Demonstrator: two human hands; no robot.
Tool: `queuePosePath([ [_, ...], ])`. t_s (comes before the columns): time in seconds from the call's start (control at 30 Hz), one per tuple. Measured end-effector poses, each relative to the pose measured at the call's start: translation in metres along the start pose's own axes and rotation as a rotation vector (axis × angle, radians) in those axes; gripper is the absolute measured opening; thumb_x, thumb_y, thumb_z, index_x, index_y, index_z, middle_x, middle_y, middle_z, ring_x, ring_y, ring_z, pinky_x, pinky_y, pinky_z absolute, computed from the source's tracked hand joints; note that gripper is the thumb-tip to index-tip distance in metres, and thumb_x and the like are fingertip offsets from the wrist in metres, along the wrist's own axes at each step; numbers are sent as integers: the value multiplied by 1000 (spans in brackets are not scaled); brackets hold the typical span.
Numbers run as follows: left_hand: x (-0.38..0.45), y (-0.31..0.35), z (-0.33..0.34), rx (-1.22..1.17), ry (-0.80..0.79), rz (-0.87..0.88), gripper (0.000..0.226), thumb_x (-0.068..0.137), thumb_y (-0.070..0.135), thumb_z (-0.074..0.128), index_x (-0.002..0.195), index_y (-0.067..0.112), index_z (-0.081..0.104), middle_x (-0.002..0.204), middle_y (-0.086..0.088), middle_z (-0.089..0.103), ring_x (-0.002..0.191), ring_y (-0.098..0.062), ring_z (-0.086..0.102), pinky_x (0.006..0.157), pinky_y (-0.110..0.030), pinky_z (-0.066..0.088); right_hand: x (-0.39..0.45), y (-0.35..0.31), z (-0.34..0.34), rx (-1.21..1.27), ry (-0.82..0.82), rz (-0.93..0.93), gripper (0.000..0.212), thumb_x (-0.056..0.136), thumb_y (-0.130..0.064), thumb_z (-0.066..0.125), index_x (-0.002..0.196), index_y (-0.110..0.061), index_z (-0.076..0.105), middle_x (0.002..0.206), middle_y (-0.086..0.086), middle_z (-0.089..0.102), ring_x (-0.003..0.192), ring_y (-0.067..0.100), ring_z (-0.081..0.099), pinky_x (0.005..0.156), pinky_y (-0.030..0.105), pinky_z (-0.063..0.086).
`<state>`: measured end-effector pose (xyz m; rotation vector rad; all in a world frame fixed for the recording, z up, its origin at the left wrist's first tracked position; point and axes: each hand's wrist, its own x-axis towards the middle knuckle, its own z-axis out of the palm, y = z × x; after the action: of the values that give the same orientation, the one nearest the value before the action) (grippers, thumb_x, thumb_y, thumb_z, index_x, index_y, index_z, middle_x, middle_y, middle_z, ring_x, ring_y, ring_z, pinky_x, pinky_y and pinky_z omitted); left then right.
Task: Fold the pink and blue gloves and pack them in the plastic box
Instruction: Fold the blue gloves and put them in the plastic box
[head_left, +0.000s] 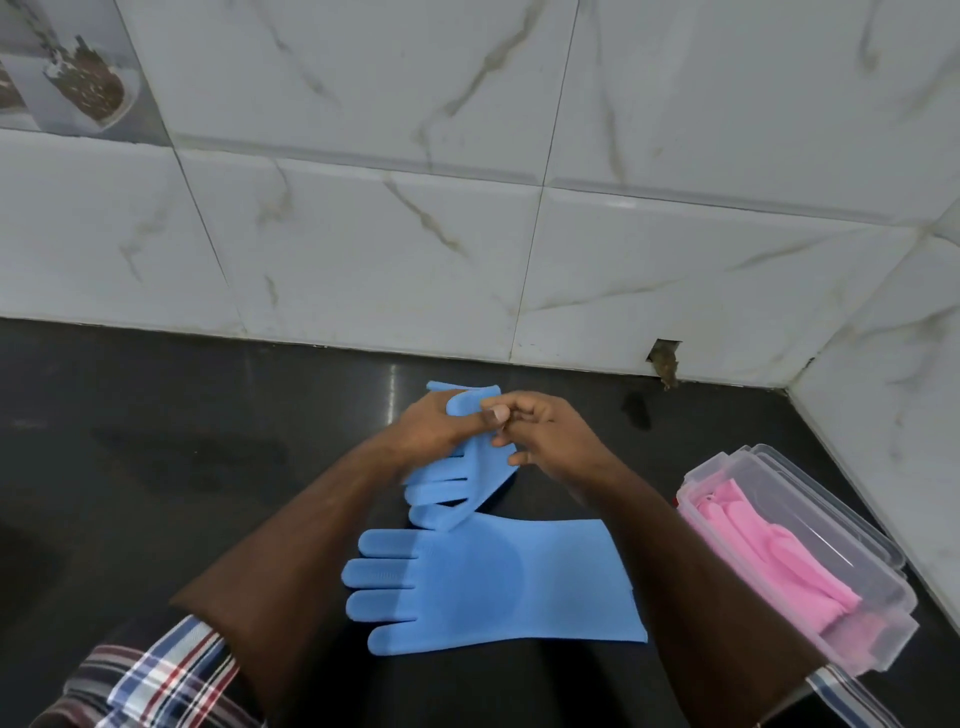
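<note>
Two blue gloves and a box of pink ones share the dark counter (182, 467), and nearest the person the rolled plaid sleeve (156, 675) of the left arm shows at the bottom edge. Between the two forearms, below both hands, the flat blue glove (498, 587) lies spread on the counter, its fingers pointing toward the left forearm and its cuff toward the right one. Just beyond it, the second blue glove (457, 483) is doubled over in the hands, its fingertips hanging down so that they overlap the flat glove's upper edge. The left hand (436, 431) grips this glove's upper part, thumb laid across the front and fingers curled behind the material. The right hand (545, 436) meets it from the other side, its fingertips pinching the same glove at the fold, close against the left thumb. To the right of the right forearm stands the clear plastic box (862, 618), open, with the pink gloves (779, 551) lying folded inside it; its lid (810, 493) seems to sit under or behind it, though I cannot tell which. Beyond the hands, the marble-patterned wall tiles (467, 208) rise from the counter's back edge, with a small broken hole (665, 358) at their base, up and right of the right hand.
</note>
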<state>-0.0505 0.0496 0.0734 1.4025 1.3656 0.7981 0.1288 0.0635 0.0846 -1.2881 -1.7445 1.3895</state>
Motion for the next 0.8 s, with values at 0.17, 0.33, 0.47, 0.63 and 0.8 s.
queuePosePath([
  [0.17, 0, 1, -12, 130, 67, 94, 11, 94, 32, 67, 90, 24, 73, 81, 11, 70, 72, -1, 63, 68, -21, 47, -1, 1, -14, -62, 188, -95, 36, 85, -6, 66, 114, -26, 67, 95, -2, 73, 77, 1, 65, 71, 23, 50],
  [0.33, -8, 26, -25, 267, -173, 187, 10, 91, 28, 72, 97, 23, 78, 93, 1, 76, 85, -9, 69, 77, -32, 56, -5, -12, -25, -633, -43, -244, 74, 81, -6, 67, 147, -30, 42, 146, -3, 42, 131, 9, 39, 103, 22, 33],
  [0.47, -20, 45, -41, 197, -199, 237, 19, 89, 25, 75, 104, 15, 78, 103, -4, 77, 97, -17, 72, 84, -30, 58, -6, -17, -35, -731, -92, -255, 29, 78, -24, 79, 104, -17, 71, 127, 4, 63, 119, 19, 56, 103, 39, 43],
  [0.63, -11, 26, -51, 205, 54, 109, 22, 86, 31, 76, 103, 18, 74, 98, -1, 74, 89, -11, 68, 82, -30, 52, -16, -23, -50, -651, 105, -191, 11, 87, -31, 68, 95, -23, 68, 85, -8, 69, 77, 5, 61, 69, 25, 46],
  [0.8, -8, 1, -49, 629, 285, 64, 44, 80, 44, 72, 122, 34, 61, 120, 13, 65, 110, -12, 62, 95, -37, 49, -21, 3, -47, -754, 179, -88, 24, 87, -19, 66, 111, -18, 69, 104, -1, 70, 97, 18, 64, 85, 36, 52],
])
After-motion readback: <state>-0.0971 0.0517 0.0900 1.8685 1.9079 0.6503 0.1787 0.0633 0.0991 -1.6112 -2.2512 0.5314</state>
